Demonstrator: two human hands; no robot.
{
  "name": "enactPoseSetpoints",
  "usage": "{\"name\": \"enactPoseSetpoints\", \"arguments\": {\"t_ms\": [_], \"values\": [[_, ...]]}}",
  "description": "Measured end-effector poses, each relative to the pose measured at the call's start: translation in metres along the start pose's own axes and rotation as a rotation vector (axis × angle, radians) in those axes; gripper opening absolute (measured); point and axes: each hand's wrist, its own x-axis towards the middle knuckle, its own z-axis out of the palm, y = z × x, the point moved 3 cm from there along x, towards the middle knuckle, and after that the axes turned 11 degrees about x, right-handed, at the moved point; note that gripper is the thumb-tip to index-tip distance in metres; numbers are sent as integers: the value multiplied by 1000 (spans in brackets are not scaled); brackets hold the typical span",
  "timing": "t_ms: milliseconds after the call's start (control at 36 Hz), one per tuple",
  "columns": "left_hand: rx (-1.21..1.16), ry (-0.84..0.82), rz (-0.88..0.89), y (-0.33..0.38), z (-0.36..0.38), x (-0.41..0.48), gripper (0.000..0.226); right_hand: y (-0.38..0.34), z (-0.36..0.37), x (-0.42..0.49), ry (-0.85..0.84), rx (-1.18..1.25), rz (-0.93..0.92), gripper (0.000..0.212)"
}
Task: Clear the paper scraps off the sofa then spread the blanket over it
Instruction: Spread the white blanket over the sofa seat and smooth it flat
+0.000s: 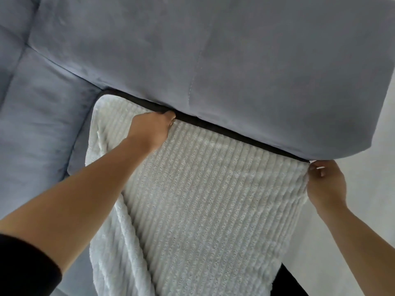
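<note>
A white ribbed blanket (203, 199) lies over the seat of the grey-blue sofa (213, 50), reaching up to the dark gap under the backrest. My left hand (152, 128) grips the blanket's far edge at that gap, fingers curled into the fabric. At the blanket's right corner, by the sofa's end, my right hand (326, 183) pinches the cloth. The blanket's left side is bunched in folds and hangs down toward me. No paper scraps show in view.
The sofa's seat cushions (32, 124) stretch away uncovered on the left. Pale floor (363, 199) lies beyond the sofa's right end. A dark patch (286, 283) shows beside the blanket's lower right edge.
</note>
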Motion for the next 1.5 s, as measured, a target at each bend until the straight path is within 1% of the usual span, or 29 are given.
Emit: {"name": "enactPoseSetpoints", "arguments": {"t_ms": [83, 195, 250, 333, 389, 445, 472, 500, 528, 611, 667, 750, 778, 861, 917, 1000, 1056, 1111, 1167, 1223, 1250, 1306, 1389, 1500], "values": [[81, -1, 22, 6, -1, 6, 15, -3, 2, 0, 52, -7, -33, 20], [35, 1, -42, 18, 5, 6, 11, 0, 11, 1, 83, 64, 85, 17], [-28, 41, -127, 20, 10, 3, 12, 0, 13, 4, 94, 64, 85, 17], [-151, 76, -316, 28, 15, -13, 20, 6, 12, 0, 141, 61, 114, 19], [-263, 90, -363, 47, 17, -26, 29, 17, 4, -10, 239, 124, 166, 25], [-409, 168, -468, 43, 11, -58, 38, 6, 13, -24, 312, 189, 170, 30], [-462, 213, -508, 41, 11, -74, 38, 2, 17, -34, 335, 222, 205, 30], [-504, 243, -559, 40, 11, -94, 35, -3, 22, -44, 316, 208, 210, 27], [-541, 257, -599, 39, 15, -112, 32, -6, 28, -57, 282, 175, 194, 22], [-751, 304, -880, 20, 29, -181, 20, -38, 60, -101, 45, 70, -58, 13], [-872, 324, -1106, 0, 41, -227, 14, -72, 97, -130, -214, 35, -194, 17], [-1019, 329, -1410, -30, 58, -283, 17, -117, 157, -165, -636, -52, -293, 19], [-1057, 343, -1501, -42, 63, -300, 18, -136, 182, -174, -733, -80, -344, 19], [-1081, 296, -1617, -66, 77, -334, 15, -192, 248, -183, -842, -164, -540, 15], [-1057, 189, -1601, -76, 88, -345, 12, -232, 295, -181, -846, -213, -670, 16], [-1013, 9, -1500, -81, 104, -352, 13, -279, 362, -183, -866, -339, -863, 30], [-1059, -30, -1432, -81, 105, -346, 19, -303, 395, -178, -810, -472, -974, 35], [-1183, -17, -1407, -81, 104, -342, 13, -315, 420, -177, -793, -651, -1056, 36], [-1354, 5, -1377, -81, 102, -336, 6, -320, 431, -175, -803, -796, -1072, 42], [-1415, -10, -1318, -82, 100, -333, 10, -321, 437, -177, -811, -854, -1071, 50], [-1430, -21, -1292, -81, 98, -332, 13, -319, 439, -179, -806, -867, -1083, 51], [-1483, -37, -1248, -81, 95, -326, 18, -316, 441, -182, -779, -896, -1111, 45], [-1632, -57, -1225, -81, 91, -314, 21, -310, 441, -185, -714, -886, -1121, 36], [-1895, 2, -1231, -89, 89, -292, 24, -310, 447, -185, -644, -872, -1120, 33]]}}
